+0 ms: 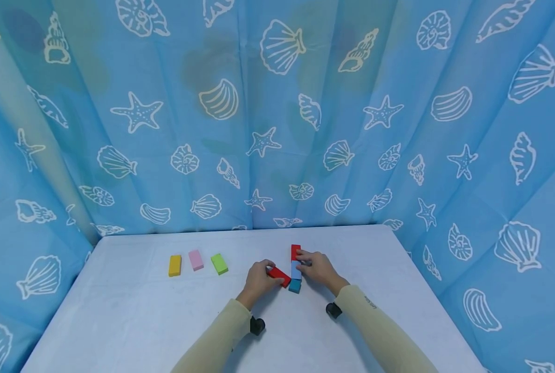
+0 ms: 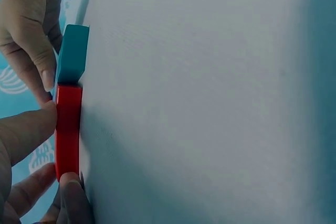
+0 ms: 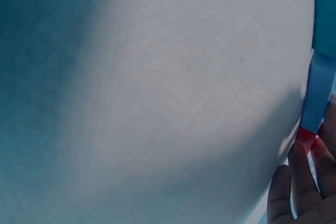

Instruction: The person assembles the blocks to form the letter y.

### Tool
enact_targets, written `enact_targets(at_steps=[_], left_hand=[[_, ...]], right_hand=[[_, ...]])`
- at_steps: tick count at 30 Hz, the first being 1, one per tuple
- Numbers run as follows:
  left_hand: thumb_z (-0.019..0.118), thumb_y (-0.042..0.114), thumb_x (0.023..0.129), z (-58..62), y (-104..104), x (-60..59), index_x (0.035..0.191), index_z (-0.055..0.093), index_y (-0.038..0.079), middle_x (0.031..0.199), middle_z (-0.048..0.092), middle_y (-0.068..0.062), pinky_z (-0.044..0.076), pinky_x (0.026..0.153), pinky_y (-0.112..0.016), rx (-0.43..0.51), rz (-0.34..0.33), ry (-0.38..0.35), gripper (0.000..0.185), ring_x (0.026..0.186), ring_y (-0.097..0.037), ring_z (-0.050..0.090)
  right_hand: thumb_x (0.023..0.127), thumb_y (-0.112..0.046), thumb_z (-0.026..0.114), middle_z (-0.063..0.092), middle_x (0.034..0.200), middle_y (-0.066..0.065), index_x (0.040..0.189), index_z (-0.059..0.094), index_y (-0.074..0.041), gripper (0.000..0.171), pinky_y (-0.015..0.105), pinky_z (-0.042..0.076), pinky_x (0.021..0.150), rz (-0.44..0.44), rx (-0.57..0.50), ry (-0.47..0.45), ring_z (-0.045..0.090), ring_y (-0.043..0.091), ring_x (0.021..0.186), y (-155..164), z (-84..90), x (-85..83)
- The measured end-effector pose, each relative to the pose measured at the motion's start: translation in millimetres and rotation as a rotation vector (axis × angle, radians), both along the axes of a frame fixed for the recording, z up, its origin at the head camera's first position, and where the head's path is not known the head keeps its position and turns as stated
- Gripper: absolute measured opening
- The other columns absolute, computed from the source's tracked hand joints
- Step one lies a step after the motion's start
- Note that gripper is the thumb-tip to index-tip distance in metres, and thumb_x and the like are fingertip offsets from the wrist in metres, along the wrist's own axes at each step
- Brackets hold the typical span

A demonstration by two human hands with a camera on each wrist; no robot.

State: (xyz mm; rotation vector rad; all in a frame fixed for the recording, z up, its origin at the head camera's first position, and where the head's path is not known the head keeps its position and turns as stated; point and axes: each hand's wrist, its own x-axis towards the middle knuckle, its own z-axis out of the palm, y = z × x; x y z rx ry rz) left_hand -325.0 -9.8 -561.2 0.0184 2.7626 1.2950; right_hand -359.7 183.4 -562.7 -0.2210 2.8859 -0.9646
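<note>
Tan sleeves [image 1: 212, 336] cross a white table [image 1: 133, 311], where the left hand [image 1: 258, 282] pinches a red brick-shaped block [image 1: 279, 275] beside a red, blue and teal row of blocks [image 1: 295, 272] that the right hand [image 1: 322, 269] touches, its grip unclear.

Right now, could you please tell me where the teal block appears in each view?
Head: teal block low, right of centre, below the light-blue block.
Left wrist: teal block at upper left, above the held red block.
Right wrist: teal block at top right, cut by the edge.
Shared landmark: the right hand.

Blue shell-print curtain [image 1: 287, 109] behind white table [image 1: 119, 316]
</note>
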Motion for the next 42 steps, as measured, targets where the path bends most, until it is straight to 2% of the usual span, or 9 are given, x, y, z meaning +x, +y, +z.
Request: enact_targets(at_steps=[7,12,17,22,27,35,42], left_hand=[[0.076,0.026,0.075,1.0,-6.3,-3.5,0.114,0.057,0.011,0.098,0.06,-0.008,0.053,0.073,-0.032,0.045,0.012,-0.012,0.046,0.084,-0.018,0.053],[0.071,0.028,0.08,5.3,-20.1,-4.8,0.115,0.057,0.013,0.098,0.059,-0.006,0.052,0.071,-0.029,0.079,-0.027,-0.003,0.04,0.082,-0.017,0.053],[0.065,0.027,0.085,17.6,-45.7,-9.8,0.114,0.059,0.011,0.099,0.062,-0.004,0.052,0.077,-0.031,0.092,-0.064,0.099,0.034,0.085,-0.017,0.056],[0.066,0.025,0.084,26.4,-75.4,-14.7,0.113,0.06,0.009,0.102,0.064,-0.007,0.051,0.082,-0.036,0.048,-0.043,0.191,0.033,0.091,-0.02,0.059],[0.068,0.023,0.083,28.5,-99.4,-16.8,0.113,0.061,0.009,0.109,0.063,-0.01,0.048,0.087,-0.041,0.03,-0.011,0.25,0.035,0.1,-0.026,0.058],[0.067,0.027,0.083,34.9,-123.4,-19.3,0.117,0.058,0.014,0.12,0.058,-0.008,0.046,0.094,-0.042,0.043,0.039,0.161,0.037,0.109,-0.025,0.053],[0.067,0.027,0.083,32.4,-140.5,-20.6,0.123,0.054,0.013,0.128,0.053,-0.01,0.042,0.097,-0.046,0.027,0.056,0.148,0.044,0.116,-0.029,0.049]], right_hand=[[0.084,-0.025,0.066,0.05,0.138,-0.001,0.124,0.06,-0.023,0.04,0.045,0.043,0.098,0.003,0.009,0.009,0.042,0.028,0.13,-1.9,2.3,-0.8],[0.084,-0.026,0.066,0.05,0.138,-0.001,0.124,0.059,-0.024,0.041,0.043,0.044,0.097,0.006,0.021,-0.001,0.043,0.028,0.129,-0.8,1.9,0.4],[0.085,-0.024,0.066,0.05,0.138,0.001,0.125,0.058,-0.023,0.041,0.043,0.045,0.096,0.01,0.004,0.007,0.043,0.028,0.129,-0.5,4.7,1.1],[0.085,-0.024,0.065,0.049,0.138,0.001,0.126,0.058,-0.022,0.041,0.044,0.044,0.097,0.011,-0.002,-0.004,0.042,0.029,0.13,-0.2,5.4,0.7],[0.084,-0.025,0.066,0.049,0.138,0.0,0.126,0.057,-0.023,0.043,0.043,0.045,0.096,0.001,0.014,-0.015,0.042,0.028,0.13,-0.1,2.8,0.0],[0.085,-0.024,0.066,0.05,0.138,0.0,0.126,0.057,-0.023,0.042,0.044,0.045,0.096,0.012,0.011,-0.003,0.044,0.029,0.128,1.4,2.2,0.7],[0.085,-0.025,0.066,0.049,0.138,0.0,0.126,0.058,-0.023,0.042,0.044,0.044,0.097,0.009,-0.003,-0.013,0.043,0.029,0.129,1.9,2.0,0.7]])
